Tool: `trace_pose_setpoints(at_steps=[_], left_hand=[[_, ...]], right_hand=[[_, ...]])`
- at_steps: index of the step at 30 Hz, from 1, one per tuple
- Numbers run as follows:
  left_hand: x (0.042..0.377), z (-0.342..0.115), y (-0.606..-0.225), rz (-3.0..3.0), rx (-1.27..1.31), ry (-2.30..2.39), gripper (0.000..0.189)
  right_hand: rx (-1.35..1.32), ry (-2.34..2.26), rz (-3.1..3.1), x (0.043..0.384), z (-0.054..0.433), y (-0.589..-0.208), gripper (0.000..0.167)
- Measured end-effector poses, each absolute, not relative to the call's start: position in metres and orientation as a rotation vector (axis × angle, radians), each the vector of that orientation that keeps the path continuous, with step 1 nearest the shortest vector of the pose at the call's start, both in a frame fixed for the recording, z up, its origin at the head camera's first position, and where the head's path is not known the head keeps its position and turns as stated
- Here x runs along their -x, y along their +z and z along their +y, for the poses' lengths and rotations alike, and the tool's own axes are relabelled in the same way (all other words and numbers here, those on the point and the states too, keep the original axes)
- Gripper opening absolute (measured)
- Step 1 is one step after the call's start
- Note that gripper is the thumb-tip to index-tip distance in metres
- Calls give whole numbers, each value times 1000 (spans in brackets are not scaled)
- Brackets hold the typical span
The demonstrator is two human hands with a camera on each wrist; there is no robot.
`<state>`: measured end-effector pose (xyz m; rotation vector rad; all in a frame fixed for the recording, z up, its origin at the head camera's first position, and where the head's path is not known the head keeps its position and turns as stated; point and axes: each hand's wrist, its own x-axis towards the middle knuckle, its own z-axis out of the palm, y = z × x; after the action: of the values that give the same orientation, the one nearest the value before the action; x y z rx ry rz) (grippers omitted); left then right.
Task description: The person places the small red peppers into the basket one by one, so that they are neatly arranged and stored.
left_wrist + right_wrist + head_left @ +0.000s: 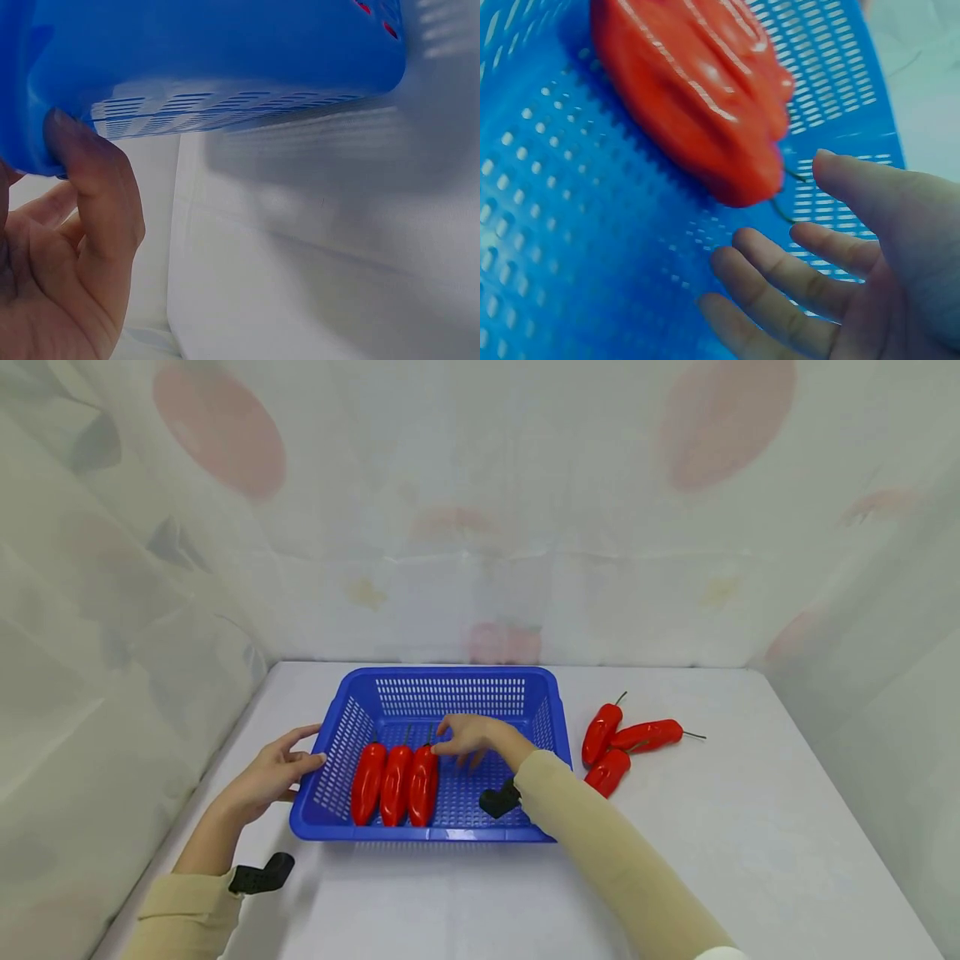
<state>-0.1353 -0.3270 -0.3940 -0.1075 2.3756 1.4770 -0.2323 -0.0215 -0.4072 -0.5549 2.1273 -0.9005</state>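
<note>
A blue plastic basket (457, 673) with slotted walls sits on the white table. Three glossy red peppers (395, 787) lie side by side in its left half, stems toward the far wall. My left hand (268, 775) grips the basket's left rim, thumb and fingers pinching it; in the left wrist view fingers (105, 191) curl round the rim. Inside the basket, my right hand (468, 735) hovers by the stem end of the rightmost pepper (423, 787). The right wrist view shows its fingers (780, 289) spread, apart from the red peppers (697, 97).
Right of the basket, three more red peppers lie on the table: one upright-angled (602, 733), one sideways (651, 735), and one (609, 772) partly behind the basket rim. A white patterned curtain (450, 568) surrounds the table (750, 827) at the back and sides.
</note>
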Motion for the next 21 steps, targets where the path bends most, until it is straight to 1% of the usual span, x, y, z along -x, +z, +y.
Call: trace_pose_setpoints(at_steps=[9,16,21], left_hand=[[135,-327,-394,2373,106,1479,72],[135,-326,-394,2370,104,1479,72],[136,-328,-394,2371,110,1469,73]], right_hand=[[730,-885,2242,232,-7,-381,48],[848,-856,2379,227,8,-366,42],[899,-903,2459,222,23,-356,40]])
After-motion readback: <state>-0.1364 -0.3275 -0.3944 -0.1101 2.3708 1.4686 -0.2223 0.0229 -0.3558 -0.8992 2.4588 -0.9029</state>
